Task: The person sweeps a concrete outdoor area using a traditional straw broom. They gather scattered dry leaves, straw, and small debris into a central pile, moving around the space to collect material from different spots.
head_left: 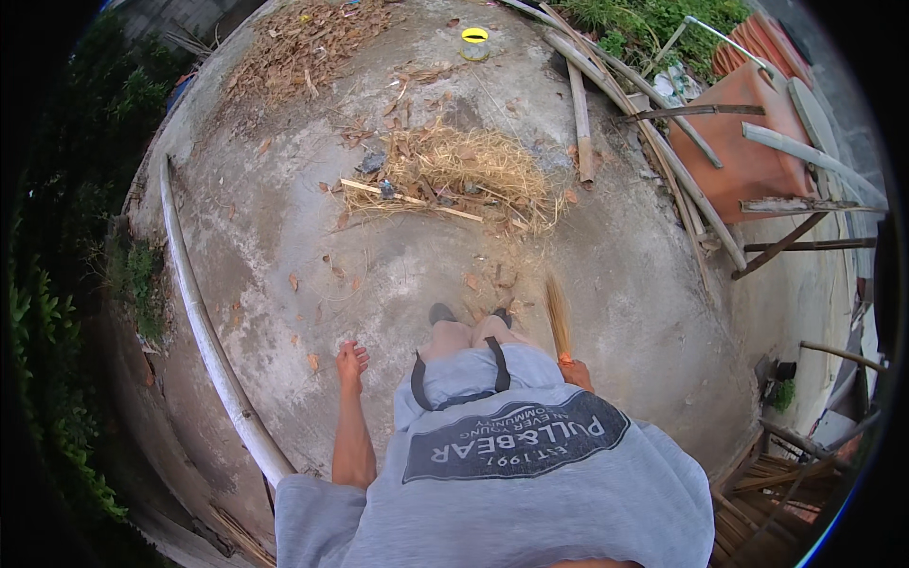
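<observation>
My right hand (577,375) is closed round the handle end of a straw broom (557,316), whose tan bristles point ahead and down at my right side. My left hand (351,360) hangs free at my left, fingers loosely apart and holding nothing. Ahead of my feet lies a heap of dry straw (473,163). A thin wooden strip (412,200) rests along the heap's near edge, with small dark scraps beside it. Dry leaves and bits of straw lie scattered between my feet and the heap.
A long pale pole (204,327) runs along the left edge. Farther off are a pile of brown leaves (298,47) and a yellow-rimmed container (474,38). Poles and planks (653,142) lie to the right, by an orange-brown tank (734,142).
</observation>
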A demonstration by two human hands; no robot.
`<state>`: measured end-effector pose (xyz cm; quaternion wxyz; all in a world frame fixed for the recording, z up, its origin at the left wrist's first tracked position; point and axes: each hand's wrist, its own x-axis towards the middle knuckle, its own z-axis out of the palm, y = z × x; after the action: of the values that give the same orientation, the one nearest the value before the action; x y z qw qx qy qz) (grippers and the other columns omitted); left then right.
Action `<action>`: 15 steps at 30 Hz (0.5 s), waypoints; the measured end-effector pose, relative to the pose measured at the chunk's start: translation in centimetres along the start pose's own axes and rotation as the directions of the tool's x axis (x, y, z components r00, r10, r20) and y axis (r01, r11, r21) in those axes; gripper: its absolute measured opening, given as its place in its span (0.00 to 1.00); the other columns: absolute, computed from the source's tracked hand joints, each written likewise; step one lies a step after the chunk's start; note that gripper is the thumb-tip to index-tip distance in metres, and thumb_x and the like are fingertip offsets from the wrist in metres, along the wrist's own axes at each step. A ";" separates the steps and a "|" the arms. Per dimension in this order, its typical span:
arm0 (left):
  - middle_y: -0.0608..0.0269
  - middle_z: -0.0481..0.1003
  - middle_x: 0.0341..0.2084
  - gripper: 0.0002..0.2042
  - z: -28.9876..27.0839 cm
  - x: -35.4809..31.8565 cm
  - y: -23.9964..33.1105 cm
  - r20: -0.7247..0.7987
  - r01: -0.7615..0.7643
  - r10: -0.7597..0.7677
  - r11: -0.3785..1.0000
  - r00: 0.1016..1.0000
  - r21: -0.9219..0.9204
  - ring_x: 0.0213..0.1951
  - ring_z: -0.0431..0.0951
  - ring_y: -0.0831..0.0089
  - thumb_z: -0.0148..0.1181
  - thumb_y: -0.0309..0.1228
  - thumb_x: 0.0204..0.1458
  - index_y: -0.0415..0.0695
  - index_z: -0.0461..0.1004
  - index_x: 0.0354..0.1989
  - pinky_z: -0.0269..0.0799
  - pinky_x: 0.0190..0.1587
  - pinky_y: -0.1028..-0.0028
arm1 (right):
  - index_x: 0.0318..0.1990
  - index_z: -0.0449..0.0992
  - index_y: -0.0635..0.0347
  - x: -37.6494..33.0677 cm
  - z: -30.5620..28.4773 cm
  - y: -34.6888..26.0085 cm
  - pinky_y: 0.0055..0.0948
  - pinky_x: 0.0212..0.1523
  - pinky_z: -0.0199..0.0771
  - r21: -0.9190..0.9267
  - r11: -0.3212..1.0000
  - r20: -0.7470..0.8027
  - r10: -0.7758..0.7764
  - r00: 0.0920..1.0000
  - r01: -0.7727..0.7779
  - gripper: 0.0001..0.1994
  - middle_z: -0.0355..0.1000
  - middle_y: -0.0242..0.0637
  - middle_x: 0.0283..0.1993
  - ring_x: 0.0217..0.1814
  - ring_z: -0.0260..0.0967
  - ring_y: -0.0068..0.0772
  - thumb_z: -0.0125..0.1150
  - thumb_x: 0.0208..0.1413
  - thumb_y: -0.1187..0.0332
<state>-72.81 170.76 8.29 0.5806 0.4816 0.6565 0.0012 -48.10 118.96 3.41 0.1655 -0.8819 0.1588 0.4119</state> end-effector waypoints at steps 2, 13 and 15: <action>0.53 0.76 0.49 0.28 2.2 -0.3 -0.7 0.051 0.064 -0.072 0.987 0.996 0.146 0.46 0.78 0.61 0.45 0.53 0.64 0.45 0.66 0.63 0.73 0.48 0.61 | 0.38 0.82 0.62 -0.8 0.2 -0.2 0.39 0.46 0.76 0.079 0.996 0.049 0.036 0.998 -0.039 0.21 0.80 0.48 0.36 0.44 0.80 0.43 0.65 0.43 0.54; 0.31 0.64 0.62 0.59 12.5 7.6 6.4 0.301 -0.100 -0.236 0.611 0.924 0.785 0.63 0.68 0.48 0.57 0.73 0.42 0.30 0.52 0.70 0.63 0.64 0.59 | 0.33 0.78 0.60 6.3 8.9 -3.7 0.31 0.32 0.70 0.650 0.732 0.113 0.175 0.978 -0.206 0.10 0.74 0.33 0.26 0.26 0.70 0.27 0.66 0.48 0.63; 0.30 0.64 0.62 0.61 13.4 11.6 5.8 0.245 -0.166 -0.220 0.322 0.944 0.932 0.63 0.68 0.47 0.59 0.72 0.40 0.32 0.48 0.71 0.63 0.64 0.57 | 0.32 0.77 0.61 9.1 11.8 -5.5 0.32 0.31 0.69 0.812 0.559 0.036 0.245 0.969 -0.172 0.09 0.72 0.33 0.25 0.25 0.69 0.28 0.66 0.48 0.65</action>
<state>-57.34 173.75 -1.61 0.2911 0.7103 0.4349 -0.4708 -48.22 127.60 -9.93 0.4918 -0.7003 0.4383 0.2749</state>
